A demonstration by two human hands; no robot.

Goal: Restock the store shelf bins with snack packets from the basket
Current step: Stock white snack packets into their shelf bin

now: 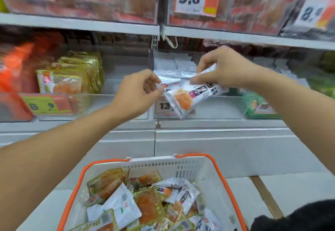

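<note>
Landmark: the clear bin [199, 109] with the "13" price tag [165, 106], directly above the basket [208, 165].
Packets: a few white snack packets [186, 96] hung over that bin's front wall.
Right hand [226, 67]: pinched the packets' upper edges from above.
Left hand [139, 93]: pinched their left corner.
Bin contents: more silver-white packets lay behind the hands.
Basket: many packets remained inside.
Doing it well: probably square the packets first, lift them clear of the front wall, lay them flat on those inside.
</note>
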